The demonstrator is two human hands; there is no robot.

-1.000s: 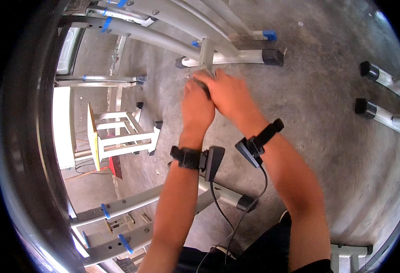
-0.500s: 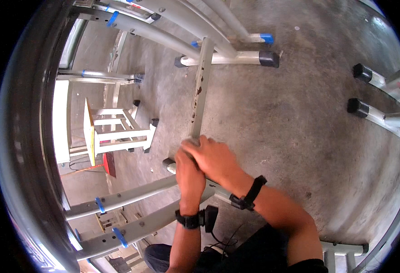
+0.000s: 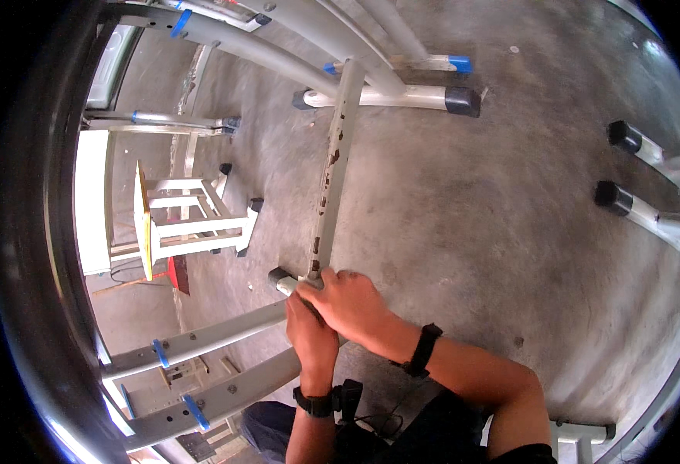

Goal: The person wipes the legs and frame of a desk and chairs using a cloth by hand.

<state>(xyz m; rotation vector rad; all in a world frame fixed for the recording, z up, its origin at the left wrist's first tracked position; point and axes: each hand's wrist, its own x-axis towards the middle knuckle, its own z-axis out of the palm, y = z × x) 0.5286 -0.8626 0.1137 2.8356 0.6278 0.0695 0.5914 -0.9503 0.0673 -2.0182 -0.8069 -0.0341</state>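
A grey metal crossbar point(image 3: 330, 178) with chipped, rust-brown patches joins the legs of an upturned or tilted-looking frame. At its near end my left hand point(image 3: 311, 336) is closed around the bar. My right hand point(image 3: 347, 305) overlaps it from the right, its fingers curled over the same spot. Fingertips and the undersides of both hands are hidden, so I cannot see whether something thin lies between palms and bar. Just left of the hands a black-capped foot point(image 3: 282, 280) sticks out. Each wrist carries a black strap.
Grey legs with blue bands point(image 3: 231, 387) run left to a dark tabletop edge point(image 3: 54, 232). A far foot bar point(image 3: 402, 97) has black caps. A white stool point(image 3: 193, 224) and red dustpan point(image 3: 177, 272) stand left. Other black-capped feet point(image 3: 614, 197) jut in from the right over concrete.
Both hands have slid together along the crossbar toward me, baring more chipped paint. The view has shifted slightly.
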